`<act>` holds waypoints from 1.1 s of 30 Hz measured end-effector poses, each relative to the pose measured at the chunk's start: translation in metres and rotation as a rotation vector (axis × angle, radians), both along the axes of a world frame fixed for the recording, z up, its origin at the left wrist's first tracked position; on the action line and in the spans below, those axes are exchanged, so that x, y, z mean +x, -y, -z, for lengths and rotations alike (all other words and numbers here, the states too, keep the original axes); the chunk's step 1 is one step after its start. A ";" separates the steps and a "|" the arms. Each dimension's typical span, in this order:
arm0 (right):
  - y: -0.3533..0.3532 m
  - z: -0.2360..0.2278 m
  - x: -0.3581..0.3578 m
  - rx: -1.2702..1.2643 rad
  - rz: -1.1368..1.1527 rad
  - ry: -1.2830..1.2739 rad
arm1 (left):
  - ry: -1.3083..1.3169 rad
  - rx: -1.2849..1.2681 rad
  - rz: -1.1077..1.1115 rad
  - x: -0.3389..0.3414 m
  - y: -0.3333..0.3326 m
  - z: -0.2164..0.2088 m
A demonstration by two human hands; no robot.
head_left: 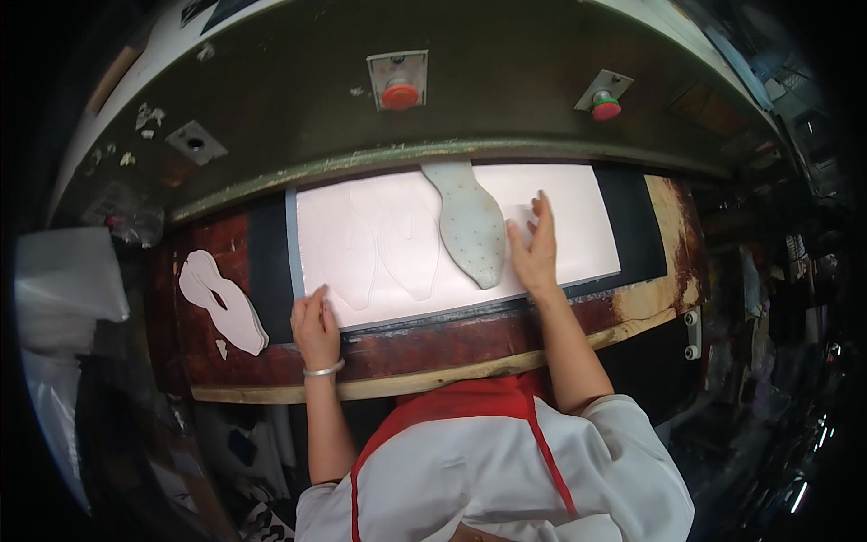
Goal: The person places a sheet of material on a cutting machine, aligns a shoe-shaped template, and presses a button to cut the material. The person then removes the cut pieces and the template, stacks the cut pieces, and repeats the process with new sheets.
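A pale pinkish-white sheet point(560, 237) lies on the machine bed, with sole-shaped outlines cut or pressed into its left half. On it rests a grey-green sole-shaped cutting die point(471, 237), dotted with small marks; its far end reaches under the machine's green beam. My right hand point(535, 253) is just right of the die, fingers apart, thumb close to its edge; whether they touch is unclear. At the sheet's near left corner is my left hand point(314, 330), a bracelet on its wrist, its fingers extended over the edge and holding nothing visible.
Several cut sole-shaped pieces point(221, 303) are stacked on the red-brown board point(406, 352) at left. Dark matting point(637, 226) lies under the sheet. The green machine beam point(506, 113) spans the back, carrying a red button point(400, 96) and a second red-and-green one point(606, 107). Plastic bags point(72, 280) hang at far left.
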State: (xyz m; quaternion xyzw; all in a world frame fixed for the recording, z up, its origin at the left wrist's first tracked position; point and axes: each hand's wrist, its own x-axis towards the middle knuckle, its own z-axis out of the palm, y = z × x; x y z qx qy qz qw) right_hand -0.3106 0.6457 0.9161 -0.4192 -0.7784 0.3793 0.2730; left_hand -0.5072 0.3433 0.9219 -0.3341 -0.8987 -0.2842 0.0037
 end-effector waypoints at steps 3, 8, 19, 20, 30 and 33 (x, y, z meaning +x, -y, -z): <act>-0.061 -0.041 -0.016 -0.001 0.229 -0.006 | 0.099 -0.101 0.046 0.014 0.000 -0.023; -0.152 -0.096 -0.069 0.555 0.309 0.085 | 0.118 -0.142 -0.010 0.019 -0.021 -0.030; -0.146 -0.103 -0.051 0.465 0.217 0.111 | 0.062 -0.011 -0.127 -0.034 -0.080 -0.025; -0.136 -0.104 -0.044 0.350 0.235 0.081 | 0.073 -0.023 -0.166 -0.035 -0.080 -0.027; -0.038 -0.063 0.053 0.010 -0.121 0.144 | 0.094 -0.006 -0.189 -0.019 -0.065 -0.023; -0.025 -0.071 0.068 0.125 -0.185 0.163 | 0.039 -0.008 -0.187 0.000 -0.053 -0.025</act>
